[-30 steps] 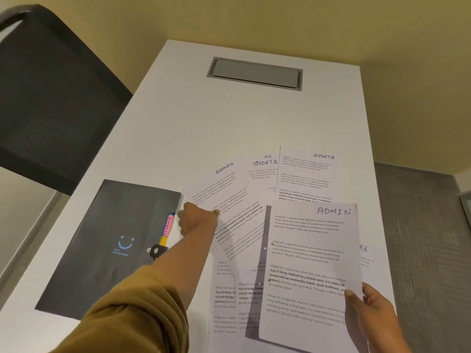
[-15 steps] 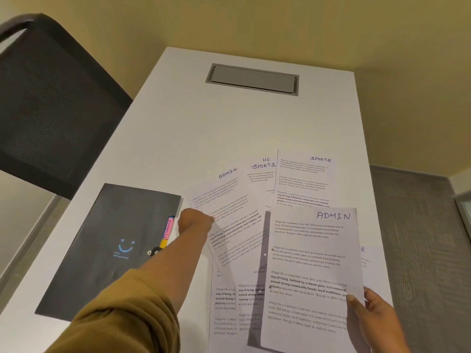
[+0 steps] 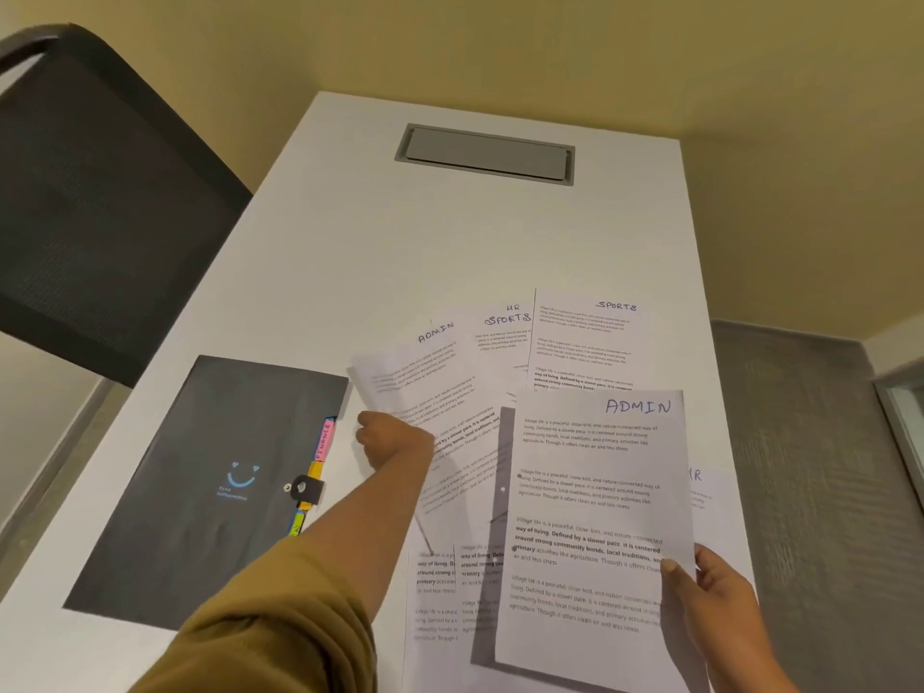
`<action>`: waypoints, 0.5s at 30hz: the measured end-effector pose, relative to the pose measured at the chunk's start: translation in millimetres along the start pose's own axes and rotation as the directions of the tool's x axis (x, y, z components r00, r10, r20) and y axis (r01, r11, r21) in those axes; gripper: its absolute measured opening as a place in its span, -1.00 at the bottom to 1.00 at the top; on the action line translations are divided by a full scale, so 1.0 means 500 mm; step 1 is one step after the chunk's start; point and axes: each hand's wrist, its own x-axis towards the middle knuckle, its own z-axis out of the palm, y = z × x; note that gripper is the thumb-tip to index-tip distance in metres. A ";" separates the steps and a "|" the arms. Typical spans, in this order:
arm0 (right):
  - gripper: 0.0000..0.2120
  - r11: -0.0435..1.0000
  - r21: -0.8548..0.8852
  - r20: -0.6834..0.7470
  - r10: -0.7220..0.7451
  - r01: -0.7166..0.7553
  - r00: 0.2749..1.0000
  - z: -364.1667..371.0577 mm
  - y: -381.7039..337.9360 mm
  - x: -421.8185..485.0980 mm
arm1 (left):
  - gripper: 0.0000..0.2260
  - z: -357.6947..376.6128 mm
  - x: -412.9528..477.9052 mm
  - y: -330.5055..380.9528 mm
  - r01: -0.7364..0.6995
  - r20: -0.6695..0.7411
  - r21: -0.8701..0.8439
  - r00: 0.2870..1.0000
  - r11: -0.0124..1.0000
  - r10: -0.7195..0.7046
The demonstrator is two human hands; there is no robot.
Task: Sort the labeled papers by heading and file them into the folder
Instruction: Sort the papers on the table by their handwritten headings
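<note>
Several printed sheets lie fanned on the white table (image 3: pixel 380 232). My right hand (image 3: pixel 720 602) holds one sheet headed ADMIN (image 3: pixel 590 502) by its right edge, raised above the pile. My left hand (image 3: pixel 395 437) pinches the left edge of a second ADMIN sheet (image 3: pixel 430 377), whose near corner curls up off the table. Behind lie a sheet marked HR/SPORTS (image 3: pixel 505 327) and a SPORTS sheet (image 3: pixel 585 337). An HR sheet (image 3: pixel 700 485) peeks out at the right. A dark closed folder (image 3: pixel 210 472) with coloured tabs (image 3: pixel 322 442) lies left of my left hand.
A grey cable hatch (image 3: pixel 485 155) is set into the table's far end. A black mesh chair (image 3: pixel 95 192) stands at the left. The table's right edge drops to grey carpet (image 3: pixel 810 467). Yellow walls close in behind.
My left hand has closed on the far ADMIN sheet's left edge and lifted it, so that corner now curls up. The right hand keeps its ADMIN sheet steady.
</note>
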 end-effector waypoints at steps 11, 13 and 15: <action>-0.83 0.998 -0.049 -0.075 -0.036 0.032 0.997 -0.038 0.026 0.027 | -0.86 -0.162 -0.023 -0.018 -0.589 0.055 -0.199 0.791 0.783 0.609; -0.83 0.999 -0.010 -0.092 -0.034 0.033 0.995 -0.044 0.026 0.026 | -0.86 -0.208 -0.041 -0.023 -0.588 0.016 -0.266 0.789 0.764 0.614; -0.84 0.999 0.021 -0.123 -0.036 0.038 0.992 -0.045 0.024 0.024 | -0.86 -0.242 -0.059 -0.030 -0.579 0.007 -0.333 0.788 0.744 0.616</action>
